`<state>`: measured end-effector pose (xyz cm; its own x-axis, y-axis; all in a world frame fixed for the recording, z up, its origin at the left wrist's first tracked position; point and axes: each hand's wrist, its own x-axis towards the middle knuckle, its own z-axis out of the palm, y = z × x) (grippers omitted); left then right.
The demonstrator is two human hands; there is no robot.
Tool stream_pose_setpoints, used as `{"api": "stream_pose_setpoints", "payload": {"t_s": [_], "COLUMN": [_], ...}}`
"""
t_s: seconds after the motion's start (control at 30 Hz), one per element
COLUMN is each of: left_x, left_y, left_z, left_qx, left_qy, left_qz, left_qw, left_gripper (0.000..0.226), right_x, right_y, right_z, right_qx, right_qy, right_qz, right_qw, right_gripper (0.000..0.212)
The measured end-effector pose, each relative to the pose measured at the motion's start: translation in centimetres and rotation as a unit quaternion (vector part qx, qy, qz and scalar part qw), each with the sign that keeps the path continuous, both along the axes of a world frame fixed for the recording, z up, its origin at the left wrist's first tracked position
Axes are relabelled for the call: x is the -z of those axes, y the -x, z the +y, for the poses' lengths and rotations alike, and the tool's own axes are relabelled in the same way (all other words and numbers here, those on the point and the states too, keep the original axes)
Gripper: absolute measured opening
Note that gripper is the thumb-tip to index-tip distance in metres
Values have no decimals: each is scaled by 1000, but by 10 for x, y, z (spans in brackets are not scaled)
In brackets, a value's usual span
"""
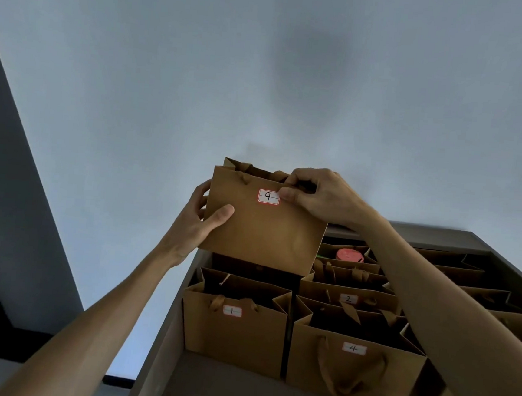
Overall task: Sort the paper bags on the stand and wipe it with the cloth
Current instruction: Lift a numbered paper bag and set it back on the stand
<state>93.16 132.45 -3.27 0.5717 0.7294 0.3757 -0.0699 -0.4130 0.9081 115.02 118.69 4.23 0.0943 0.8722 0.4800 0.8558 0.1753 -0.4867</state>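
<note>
Bag 9 is up in the air, both hands on it!

The left hand (199, 221) clamps the left edge of the bag marked 9 (263, 226), thumb across its face, while the right hand (313, 196) pinches the top rim beside the label, probably so the number stays readable. The bag hangs above the stand (157, 356), over the dark gap at 12 o'clock from bag 1 (235, 331). Bag 4 (352, 367) stands at 3 o'clock from bag 1, with bag 2 (349, 297) behind it. No cloth shows, so wiping looks still to come.
</note>
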Motion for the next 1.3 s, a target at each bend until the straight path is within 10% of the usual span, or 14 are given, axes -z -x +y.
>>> {"api": "stream_pose_setpoints", "payload": {"t_s": [0.3,0.53,0.83,1.3], "left_x": [21,43,59,67], "left_y": [12,29,34,48], "left_z": [-22,-28,-50,-131], "left_qx": [-6,0,42,90], "left_qy": [55,137,201,204], "left_qz": [-56,-93,-118,-120], "left_qw": [997,986,972,968], "left_gripper": [94,84,90,89], "right_x": [17,41,85,109], "right_y": [13,41,62,84], "right_z": [-9,-43,-81,-173], "right_qx": [12,43,76,67], "right_qy": [-23,-18,-10,-16], "right_qz": [7,222,352,396], "right_qw": [1000,974,933,916], "right_gripper": [16,83,111,87]}}
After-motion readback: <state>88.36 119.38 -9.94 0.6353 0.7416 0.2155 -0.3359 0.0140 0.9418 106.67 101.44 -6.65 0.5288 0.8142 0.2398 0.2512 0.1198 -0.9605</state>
